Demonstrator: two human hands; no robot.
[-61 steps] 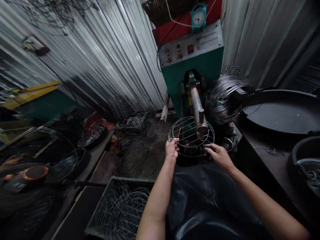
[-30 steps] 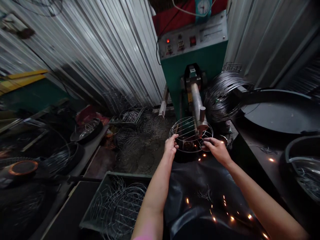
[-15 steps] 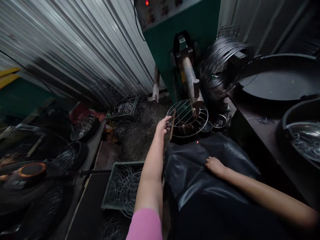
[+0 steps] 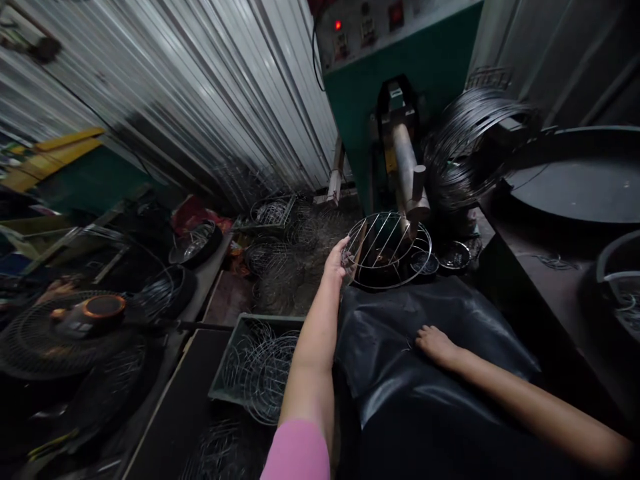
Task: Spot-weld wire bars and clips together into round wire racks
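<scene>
My left hand (image 4: pixel 338 259) is closed on the left rim of a round wire rack (image 4: pixel 393 287), its thumb and fingers pinching the edge. The rack, a wire ring with parallel bars, lies nearly level. Its right part is at the lower tip of a thick metal machine arm (image 4: pixel 406 157); whether they touch I cannot tell. My right hand (image 4: pixel 436 345) lies on a black leather-like apron (image 4: pixel 383 333) over my lap. Its fingers are curled, and what they may hold is hidden.
The machine's green cabinet (image 4: pixel 347 113) carries a lit red lamp. Small bowls (image 4: pixel 454 256) sit behind the apron. Right stand a wire coil (image 4: pixel 465 147) and a large round pan (image 4: pixel 575 187). At left are a crate (image 4: pixel 231 360) of wire racks and a fan (image 4: pixel 30 340).
My view has swung left, so the scene sits further right. The rack stays in my left hand at the machine. Small wire bits beside my right hand and a red glint near the rack no longer show.
</scene>
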